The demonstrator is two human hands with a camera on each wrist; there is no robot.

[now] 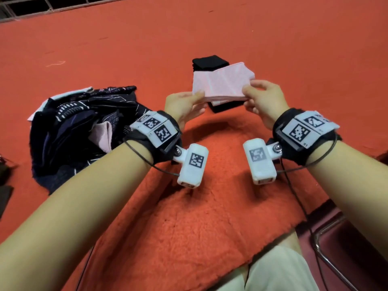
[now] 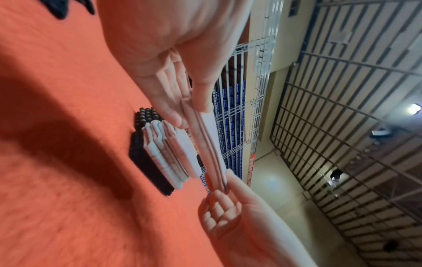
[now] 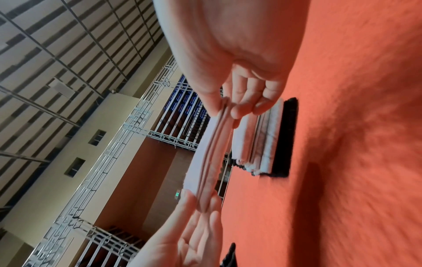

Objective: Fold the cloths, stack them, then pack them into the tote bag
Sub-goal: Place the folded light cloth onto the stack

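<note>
In the middle of the frame the left hand and right hand pinch a folded pink cloth above the stack, which may topple if it lands crooked.

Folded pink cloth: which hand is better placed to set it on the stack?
Probably the right hand: it pinches the folded pink cloth directly above the stack; the left hand holds the end off its side.
</note>
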